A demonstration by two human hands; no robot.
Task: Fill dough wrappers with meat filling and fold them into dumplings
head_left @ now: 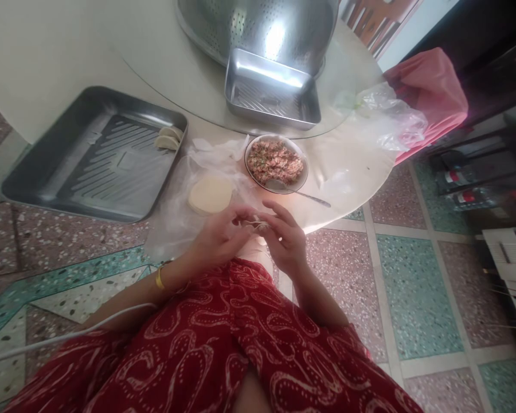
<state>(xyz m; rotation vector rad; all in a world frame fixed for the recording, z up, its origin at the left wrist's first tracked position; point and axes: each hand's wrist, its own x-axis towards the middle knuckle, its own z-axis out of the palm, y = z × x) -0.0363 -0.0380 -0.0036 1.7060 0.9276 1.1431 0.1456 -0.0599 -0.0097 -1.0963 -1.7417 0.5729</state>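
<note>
Both hands meet over my lap at the table edge, pinching a pale dumpling [256, 223] between them. My left hand [223, 232] has its fingers closed on the left end of the dough. From the other side, my right hand [285, 236] grips it with thumb and forefinger. The fingers cover most of the dumpling. Just beyond my left hand lies a stack of round dumpling wrappers [210, 194] on a clear plastic bag [172, 223]. Past my right hand stands a bowl [306, 172] of minced filling [275, 162], with a metal spoon [313, 199] resting in it.
A large grey tray [112, 166] on the left holds folded dumplings [168, 137] at its right edge. Farther back are a smaller metal tray [270, 94] and a perforated steel colander [258, 26]. Plastic bags [391, 117] and a pink bag [434, 94] sit at the right.
</note>
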